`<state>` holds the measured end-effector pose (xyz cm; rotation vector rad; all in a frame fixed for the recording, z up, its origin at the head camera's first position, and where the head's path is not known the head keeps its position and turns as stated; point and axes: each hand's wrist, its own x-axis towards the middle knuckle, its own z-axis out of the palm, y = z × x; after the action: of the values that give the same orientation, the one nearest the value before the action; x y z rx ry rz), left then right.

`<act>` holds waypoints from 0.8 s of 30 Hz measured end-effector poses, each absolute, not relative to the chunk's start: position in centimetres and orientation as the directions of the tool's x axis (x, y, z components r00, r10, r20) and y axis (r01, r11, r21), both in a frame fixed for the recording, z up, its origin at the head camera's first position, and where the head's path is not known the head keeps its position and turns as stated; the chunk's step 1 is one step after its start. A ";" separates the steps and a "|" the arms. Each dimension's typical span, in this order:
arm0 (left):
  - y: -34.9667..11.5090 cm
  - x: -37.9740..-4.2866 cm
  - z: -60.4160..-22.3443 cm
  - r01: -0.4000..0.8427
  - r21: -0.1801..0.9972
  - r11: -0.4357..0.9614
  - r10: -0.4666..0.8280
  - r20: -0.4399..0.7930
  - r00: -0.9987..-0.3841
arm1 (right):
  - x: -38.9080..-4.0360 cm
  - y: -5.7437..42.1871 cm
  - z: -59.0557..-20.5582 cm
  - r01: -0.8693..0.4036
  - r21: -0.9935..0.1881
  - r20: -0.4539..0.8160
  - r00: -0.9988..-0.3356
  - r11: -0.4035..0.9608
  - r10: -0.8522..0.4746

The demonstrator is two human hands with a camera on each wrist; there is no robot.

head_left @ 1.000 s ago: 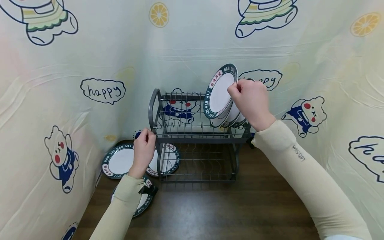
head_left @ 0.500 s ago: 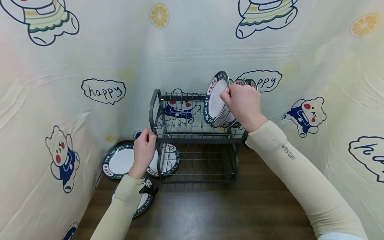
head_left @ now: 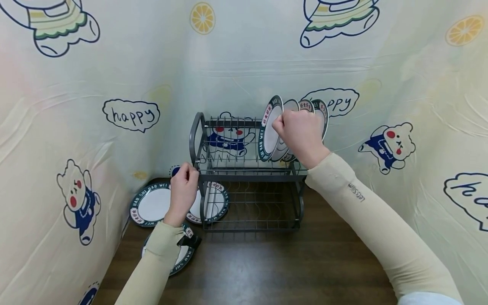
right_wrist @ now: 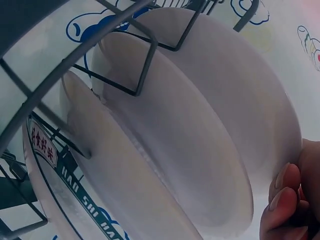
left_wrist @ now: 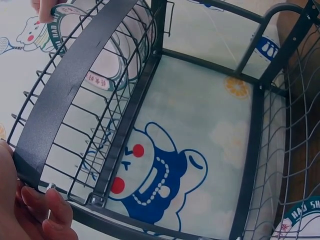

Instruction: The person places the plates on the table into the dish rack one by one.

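My right hand [head_left: 303,133] pinches the rim of a white plate [head_left: 268,131] with a dark green lettered border. The plate stands on edge, leaning a little, in the upper tier of a dark metal dish rack [head_left: 251,178]. To its right several like plates [head_left: 323,115] stand in a row, partly hidden by that hand. From the right wrist view, fingertips [right_wrist: 287,175] meet the held plate's edge, and the plates' pale backs fill the middle. With curled fingers, my left hand [head_left: 183,190] grips the rack's left end; its fingers [left_wrist: 60,210] wrap the frame in the left wrist view.
On the brown table [head_left: 248,271], left of the rack, lie more plates: one at the back [head_left: 152,205], one partly behind the rack's leg [head_left: 215,203], one under the left forearm [head_left: 184,258]. A printed cloth [head_left: 236,63] hangs behind and at both sides.
My right hand has moved down and left, lowering the plate into the upper tier and turning it more edge-on. More of the plates behind it now show. The left hand stays on the rack.
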<state>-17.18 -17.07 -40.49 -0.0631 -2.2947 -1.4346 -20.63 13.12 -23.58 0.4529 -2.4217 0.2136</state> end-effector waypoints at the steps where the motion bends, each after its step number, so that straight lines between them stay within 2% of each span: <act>1: -17.1 -17.2 -40.5 0.260 0.848 0.463 -0.185 0.379 -0.907 | -20.7 13.1 -23.6 -0.371 -0.041 0.634 -0.727 0.928 -0.263; 9: -17.1 -17.2 -40.6 0.268 0.841 0.470 -0.178 0.387 -0.905 | -20.7 12.8 -23.9 -0.353 -0.067 0.608 -0.756 0.933 -0.242; 24: -17.1 -17.2 -40.4 0.255 0.842 0.476 -0.186 0.379 -0.907 | -20.8 12.7 -24.0 -0.300 0.000 0.602 -0.761 0.954 -0.240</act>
<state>-17.18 -17.05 -40.42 -0.0573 -2.3060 -1.4183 -20.82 12.66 -23.96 0.3797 -2.4705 0.1273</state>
